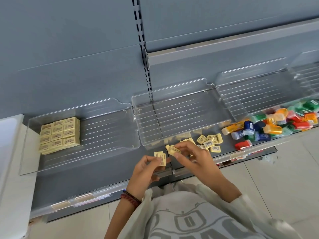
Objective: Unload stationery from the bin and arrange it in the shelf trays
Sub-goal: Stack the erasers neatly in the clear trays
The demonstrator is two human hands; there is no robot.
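Observation:
Small pale yellow erasers are the stationery here. My left hand [146,167] grips a short stack of yellow erasers [160,157] just above the shelf's front edge. My right hand [191,156] pinches another yellow eraser [173,150] close beside it. Loose yellow erasers [209,141] lie scattered on the grey shelf behind my right hand. A neat block of stacked yellow erasers [60,135] fills the back left corner of the left clear tray [103,152]. The middle clear tray [181,107] holds nothing.
A heap of coloured sharpeners and erasers [276,123] lies on the shelf at the right, in front of a third clear tray [255,87]. A slotted upright [143,49] runs up the grey back panel. A white surface [10,135] borders the left. Price-label holders line the shelf front.

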